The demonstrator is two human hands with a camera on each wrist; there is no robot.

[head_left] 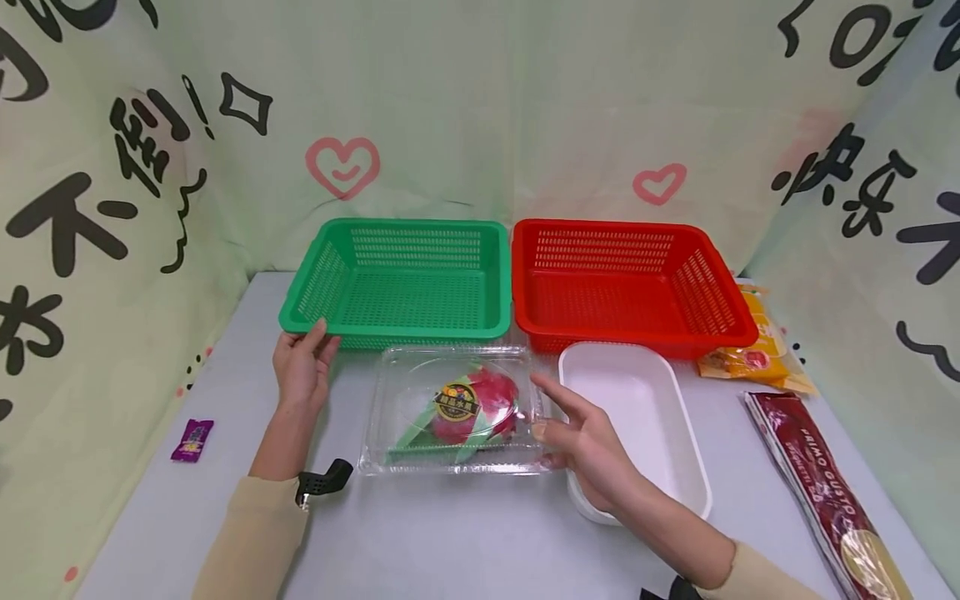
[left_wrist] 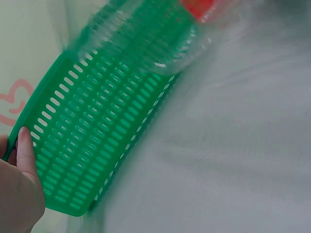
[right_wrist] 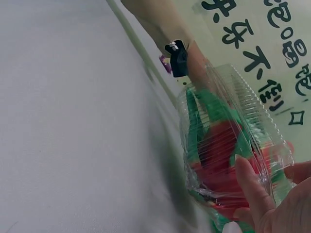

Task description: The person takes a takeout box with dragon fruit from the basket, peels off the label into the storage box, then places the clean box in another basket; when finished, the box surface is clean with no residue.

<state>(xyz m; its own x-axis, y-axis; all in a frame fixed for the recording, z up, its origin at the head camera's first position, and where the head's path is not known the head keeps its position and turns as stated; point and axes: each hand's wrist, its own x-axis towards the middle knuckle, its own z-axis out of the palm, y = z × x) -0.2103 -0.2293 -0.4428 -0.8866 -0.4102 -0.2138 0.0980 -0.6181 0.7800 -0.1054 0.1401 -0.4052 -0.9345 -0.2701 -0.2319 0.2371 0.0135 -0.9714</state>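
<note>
In the head view my left hand (head_left: 302, 371) grips the near left corner of the green basket (head_left: 420, 331) by its rim. The left wrist view shows the thumb (left_wrist: 26, 150) over the inside of that rim. My right hand (head_left: 588, 442) pinches the right end of a clear plastic box (head_left: 405, 383), in front of the green basket. Inside the box lies a red dragon fruit (head_left: 495, 396) with green tips and a round black and gold label (head_left: 457, 402). From the right wrist, fingers (right_wrist: 252, 187) lie against the box's side.
A red basket (head_left: 637, 333) stands beside the green one. In front of it, a white tray (head_left: 675, 433) lies partly under my right forearm. Right of these are a yellow packet (head_left: 757, 354) and a long maroon packet (head_left: 817, 475). A small purple packet (head_left: 192, 440) lies far left.
</note>
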